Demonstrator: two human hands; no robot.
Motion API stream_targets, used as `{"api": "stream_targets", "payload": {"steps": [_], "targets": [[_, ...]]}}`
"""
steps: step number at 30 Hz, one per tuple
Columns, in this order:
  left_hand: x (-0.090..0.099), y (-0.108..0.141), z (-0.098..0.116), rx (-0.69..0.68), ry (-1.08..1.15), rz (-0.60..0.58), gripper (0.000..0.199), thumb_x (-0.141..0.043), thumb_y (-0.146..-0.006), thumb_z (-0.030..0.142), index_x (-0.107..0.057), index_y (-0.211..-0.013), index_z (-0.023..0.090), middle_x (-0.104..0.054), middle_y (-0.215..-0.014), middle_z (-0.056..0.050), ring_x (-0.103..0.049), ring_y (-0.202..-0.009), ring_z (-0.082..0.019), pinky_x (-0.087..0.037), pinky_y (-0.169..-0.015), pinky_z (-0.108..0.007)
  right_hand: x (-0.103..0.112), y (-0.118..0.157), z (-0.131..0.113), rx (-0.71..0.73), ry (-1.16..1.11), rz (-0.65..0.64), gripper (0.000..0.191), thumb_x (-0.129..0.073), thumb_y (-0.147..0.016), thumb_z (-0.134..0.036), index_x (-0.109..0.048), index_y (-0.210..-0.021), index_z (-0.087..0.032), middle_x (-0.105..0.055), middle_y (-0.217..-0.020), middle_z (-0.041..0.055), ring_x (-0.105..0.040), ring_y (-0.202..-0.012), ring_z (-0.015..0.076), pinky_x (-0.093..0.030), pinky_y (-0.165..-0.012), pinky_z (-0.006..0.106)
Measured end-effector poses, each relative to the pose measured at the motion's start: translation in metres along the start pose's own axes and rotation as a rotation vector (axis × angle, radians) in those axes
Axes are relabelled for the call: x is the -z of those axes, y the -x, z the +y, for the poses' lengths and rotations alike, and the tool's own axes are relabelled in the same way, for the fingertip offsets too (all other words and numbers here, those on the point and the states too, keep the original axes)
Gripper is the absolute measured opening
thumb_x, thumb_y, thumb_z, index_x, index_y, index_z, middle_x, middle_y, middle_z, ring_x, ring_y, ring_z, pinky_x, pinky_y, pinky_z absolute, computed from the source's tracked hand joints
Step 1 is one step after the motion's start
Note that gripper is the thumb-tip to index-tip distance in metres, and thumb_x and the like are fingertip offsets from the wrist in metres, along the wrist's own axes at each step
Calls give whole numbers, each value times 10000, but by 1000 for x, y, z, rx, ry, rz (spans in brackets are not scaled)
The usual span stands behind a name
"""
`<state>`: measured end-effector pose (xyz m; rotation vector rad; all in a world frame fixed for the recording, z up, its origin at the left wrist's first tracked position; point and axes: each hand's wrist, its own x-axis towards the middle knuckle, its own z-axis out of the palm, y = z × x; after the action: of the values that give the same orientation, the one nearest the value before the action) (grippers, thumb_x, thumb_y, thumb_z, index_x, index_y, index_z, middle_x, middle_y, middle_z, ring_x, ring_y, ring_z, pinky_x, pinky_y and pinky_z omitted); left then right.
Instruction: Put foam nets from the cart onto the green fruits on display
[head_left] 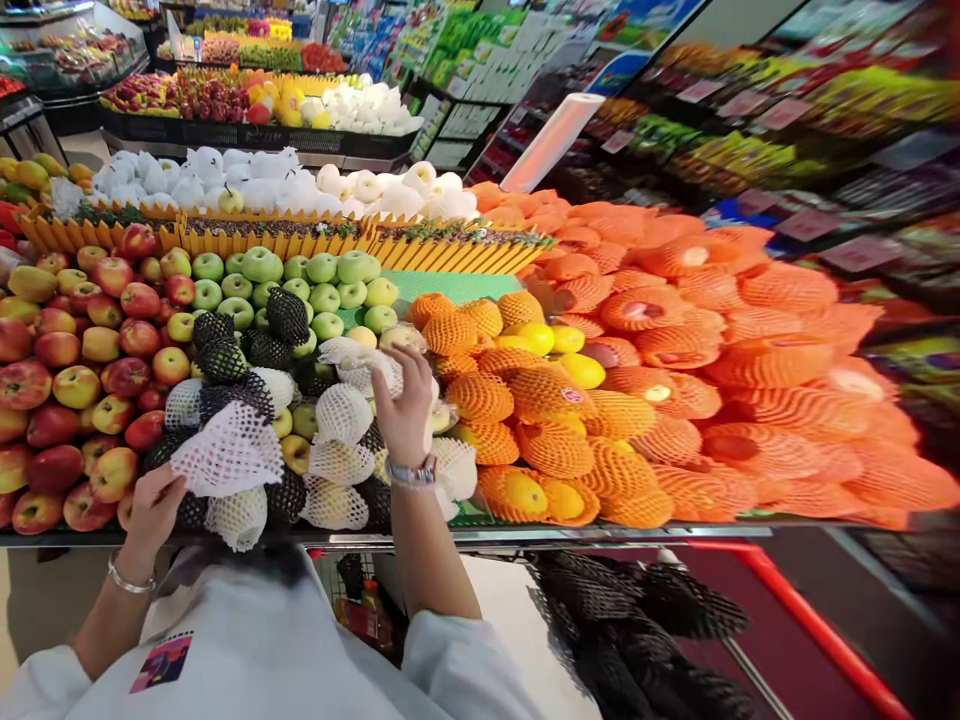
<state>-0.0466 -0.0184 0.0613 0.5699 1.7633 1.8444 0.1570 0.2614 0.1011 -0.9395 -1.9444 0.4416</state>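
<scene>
In the head view my left hand (154, 505) pinches the edge of a white foam net sleeve (229, 450), which spreads out over other wrapped fruit. My right hand (407, 400), with a watch at the wrist, is raised over the white-netted fruit (343, 414), fingers apart, near a pale wrapped fruit (405, 338) at its fingertips. Whether it touches that fruit is unclear. Black net sleeves (223, 360) lie between the hands and the green apples (262, 264). Red apples (56, 468) fill the left side of the display.
Orange-netted fruit (555, 450) and larger orange-netted fruit (787, 400) cover the right side. A yellow fence (277, 236) runs behind the apples. A plastic bag roll (551, 143) stands farther back. Black netting (637, 630) hangs below the metal edge (600, 537).
</scene>
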Motion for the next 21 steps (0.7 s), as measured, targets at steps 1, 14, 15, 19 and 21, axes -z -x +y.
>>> {"api": "stream_targets", "payload": {"steps": [1, 14, 15, 19, 21], "targets": [[-4, 2, 2, -27, -97, -22, 207, -746, -645, 278, -626, -514, 173, -580, -491, 21, -482, -487, -125, -435, -469, -230, 7, 13, -19, 20, -101, 28, 274, -429, -972, -363, -594, -1137, -219, -623, -1181, 127, -557, -1189, 275, -428, -1041, 540], [-24, 16, 42, -462, -649, -474, 252, -508, -878, 201, -758, -865, 223, -737, -1054, -81, -661, -1027, -229, -516, -935, -341, -12, 95, -82, 166, -579, -735, 223, -534, -908, -131, -671, -1066, -204, -684, -1119, 105, -636, -1066, 219, -553, -914, 373], [-23, 20, 45, -494, -649, -456, 265, -502, -879, 189, -764, -867, 231, -739, -1051, -78, -666, -1024, -227, -523, -925, -338, -13, 96, -82, 185, -594, -762, 250, -554, -902, -137, -668, -1114, -207, -685, -1153, 99, -633, -1098, 216, -539, -959, 379], [-20, 29, 55, -457, -596, -545, 284, -535, -862, 201, -766, -702, 237, -746, -771, -55, -695, -727, -199, -556, -669, -270, -18, 101, -87, 204, -691, -818, 317, -526, -940, -160, -648, -1223, -233, -707, -1200, 38, -638, -1149, 168, -481, -1073, 351], [-21, 30, 60, -368, -587, -587, 282, -552, -850, 214, -760, -661, 224, -716, -655, -41, -667, -618, -190, -530, -573, -251, -20, 102, -88, 177, -717, -884, 329, -493, -961, -151, -641, -1241, -240, -702, -1229, 22, -628, -1176, 138, -465, -1089, 322]]}}
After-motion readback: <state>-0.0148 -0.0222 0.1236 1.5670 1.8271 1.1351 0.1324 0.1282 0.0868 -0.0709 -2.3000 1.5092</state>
